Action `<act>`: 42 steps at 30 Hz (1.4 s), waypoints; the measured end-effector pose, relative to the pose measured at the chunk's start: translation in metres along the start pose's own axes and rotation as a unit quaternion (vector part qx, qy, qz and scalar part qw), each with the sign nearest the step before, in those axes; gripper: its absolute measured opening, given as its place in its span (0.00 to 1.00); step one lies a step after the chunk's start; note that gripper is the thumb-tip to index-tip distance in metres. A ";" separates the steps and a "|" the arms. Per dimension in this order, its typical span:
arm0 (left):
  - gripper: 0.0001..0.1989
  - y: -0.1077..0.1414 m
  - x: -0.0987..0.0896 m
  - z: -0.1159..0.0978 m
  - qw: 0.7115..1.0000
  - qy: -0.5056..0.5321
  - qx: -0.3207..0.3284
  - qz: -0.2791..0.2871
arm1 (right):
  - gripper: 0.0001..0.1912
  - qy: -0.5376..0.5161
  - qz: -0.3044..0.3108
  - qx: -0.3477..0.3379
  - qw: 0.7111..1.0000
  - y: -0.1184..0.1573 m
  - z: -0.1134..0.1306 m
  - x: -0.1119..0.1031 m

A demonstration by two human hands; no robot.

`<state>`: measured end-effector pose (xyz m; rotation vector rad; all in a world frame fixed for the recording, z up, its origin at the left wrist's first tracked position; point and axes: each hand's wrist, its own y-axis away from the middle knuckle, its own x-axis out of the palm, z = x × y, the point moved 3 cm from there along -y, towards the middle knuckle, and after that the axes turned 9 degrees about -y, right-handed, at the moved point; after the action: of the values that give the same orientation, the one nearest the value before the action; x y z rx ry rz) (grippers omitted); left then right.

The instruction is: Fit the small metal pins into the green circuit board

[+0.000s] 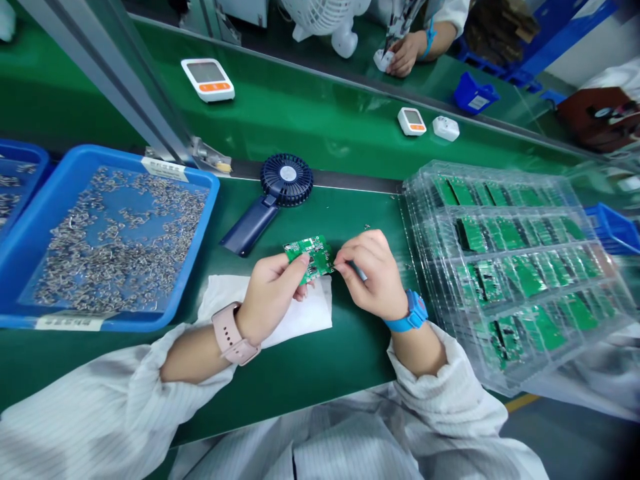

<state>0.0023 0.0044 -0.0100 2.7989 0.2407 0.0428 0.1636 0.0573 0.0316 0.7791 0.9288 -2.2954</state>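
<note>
My left hand (273, 293) grips a small green circuit board (320, 259) by its left side, thumb on top. The board is held above a white cloth or paper sheet (300, 323) on the green table. At the board's right edge, my right hand (370, 270) is closed in a pinch, thumb and forefinger pressed together. Whatever sits between those fingertips is too small to make out. Left of my hands stands a blue tray (197, 250) with many small bent metal parts (120, 267) in it.
A handheld fan (287, 177) lies behind the board. To the right, stacked clear plastic trays (450, 257) hold several green boards. A second blue tray (37, 157) is at far left. A metal post (150, 80) rises at back left. Across the bench a co-worker's hand (406, 55) holds a white part.
</note>
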 end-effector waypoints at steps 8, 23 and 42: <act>0.17 0.000 -0.001 -0.003 1.000 -0.016 -0.007 -0.016 | 0.06 0.007 -0.001 -0.038 0.999 0.001 0.001 0.005; 0.18 0.000 -0.001 -0.001 1.000 -0.017 -0.010 -0.016 | 0.06 -0.015 -0.017 -0.039 0.999 0.000 -0.002 0.008; 0.18 0.001 -0.002 0.003 0.999 0.022 -0.014 0.021 | 0.15 0.176 -0.147 0.157 0.961 0.008 -0.052 -0.041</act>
<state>0.0012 0.0022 -0.0126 2.7764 0.1906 0.1161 0.2127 0.1014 0.0252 1.2948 0.8858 -2.6582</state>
